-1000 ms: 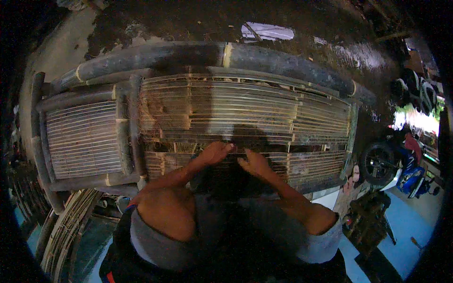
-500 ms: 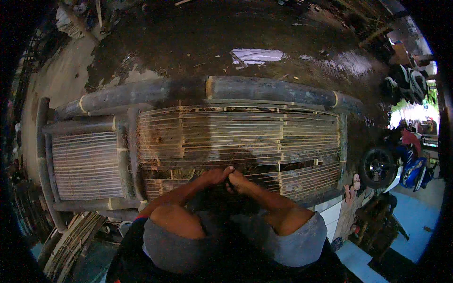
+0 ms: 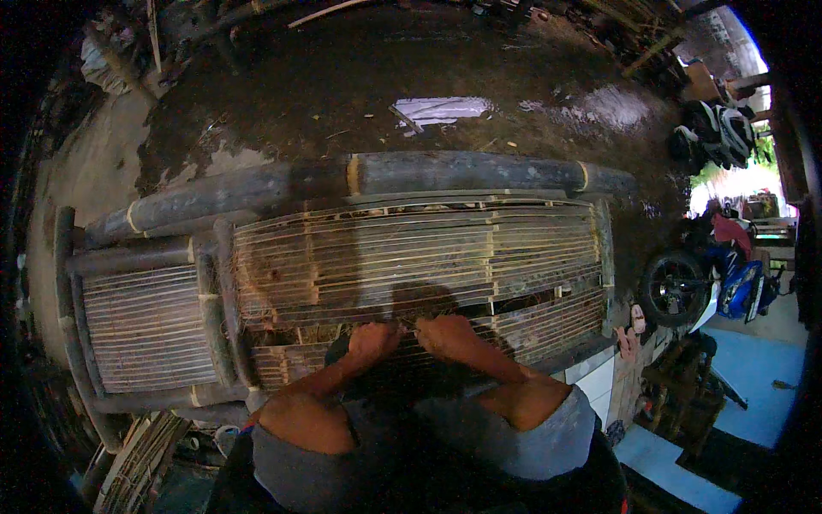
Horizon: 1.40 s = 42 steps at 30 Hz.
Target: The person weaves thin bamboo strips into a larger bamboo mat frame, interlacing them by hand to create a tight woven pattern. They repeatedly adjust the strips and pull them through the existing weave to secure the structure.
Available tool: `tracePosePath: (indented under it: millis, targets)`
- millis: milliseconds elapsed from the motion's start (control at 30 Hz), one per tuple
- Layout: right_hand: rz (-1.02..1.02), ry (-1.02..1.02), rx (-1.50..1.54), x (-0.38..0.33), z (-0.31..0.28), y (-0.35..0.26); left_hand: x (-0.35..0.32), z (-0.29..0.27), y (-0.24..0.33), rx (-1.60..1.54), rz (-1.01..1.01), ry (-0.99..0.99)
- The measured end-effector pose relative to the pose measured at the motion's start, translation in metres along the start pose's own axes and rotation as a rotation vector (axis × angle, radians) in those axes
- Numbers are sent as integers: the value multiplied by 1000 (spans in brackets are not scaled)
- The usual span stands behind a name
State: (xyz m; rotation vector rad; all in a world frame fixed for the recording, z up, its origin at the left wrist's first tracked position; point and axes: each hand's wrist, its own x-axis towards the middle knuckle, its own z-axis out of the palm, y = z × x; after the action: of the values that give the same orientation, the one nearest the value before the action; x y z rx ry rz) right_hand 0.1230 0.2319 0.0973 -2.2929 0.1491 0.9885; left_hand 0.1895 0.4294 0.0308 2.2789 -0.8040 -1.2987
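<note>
Both hands meet on the bamboo slat panel (image 3: 411, 257): left hand (image 3: 374, 340) and right hand (image 3: 445, 332) appear clenched on a thin slat (image 3: 514, 321) just beneath the fingers. Likely seating it; next needs pressing it flush beside neighbouring slats.

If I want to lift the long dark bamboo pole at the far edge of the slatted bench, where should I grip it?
Probably grip the long dark bamboo pole near its pale binding, at the middle, coming from above on the far side. It lies level across the slatted bamboo bench, with wet ground behind. The left hand and right hand rest on the near slats.
</note>
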Motion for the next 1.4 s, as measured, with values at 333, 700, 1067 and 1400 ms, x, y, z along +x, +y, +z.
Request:
tracePosePath:
  millis: [333,700,1067,1400]
  targets:
    - [-117,501,485,35,111,37,-22,-2,6,-360,281,352]
    - [196,160,-36,13,43,-16,-28,13,-28,-163,355,120]
    - [-198,-254,587,-86,-102,-44,-15,19,-22,-114,253,251]
    - [-562,467,682,-153,-170,-74,20,23,-14,25,107,-63]
